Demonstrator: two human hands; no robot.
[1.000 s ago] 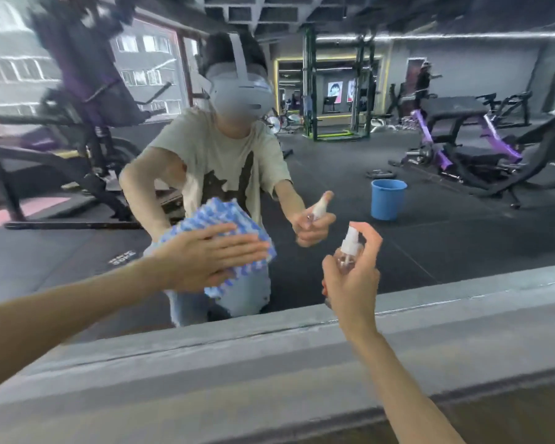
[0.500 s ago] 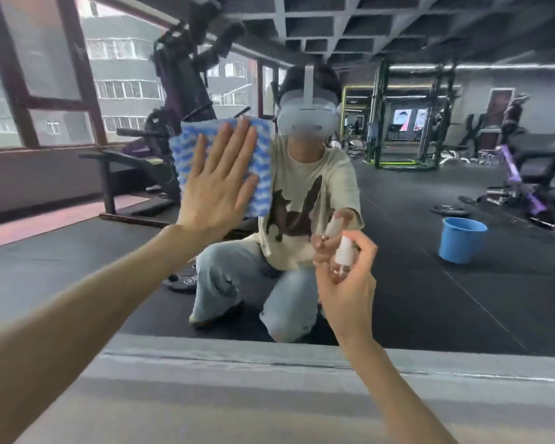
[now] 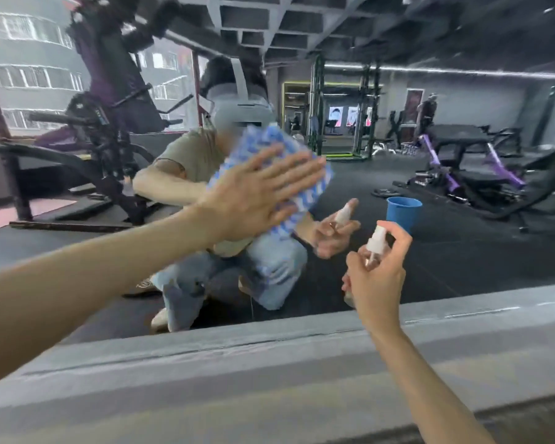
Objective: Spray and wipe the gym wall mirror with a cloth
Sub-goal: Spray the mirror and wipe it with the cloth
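Observation:
The wall mirror (image 3: 430, 261) fills the upper part of the head view and reflects a crouching person and the gym. My left hand (image 3: 253, 197) lies flat with straight fingers, pressing a blue-and-white checked cloth (image 3: 269, 145) against the glass at centre. To the lower right, my right hand (image 3: 377, 277) grips a small clear spray bottle (image 3: 375, 241) with a white nozzle, the index finger curled over its top, a short way in front of the mirror.
A grey ledge (image 3: 269, 373) runs along the mirror's bottom edge. The reflection shows a blue bucket (image 3: 402, 213) on the dark floor, purple weight benches (image 3: 462, 174) at right and an exercise machine (image 3: 103, 123) at left.
My left hand has swept the cloth across the glass, from upper left down and right to centre, now pointing rightward. The right hand with the bottle stays in much the same place.

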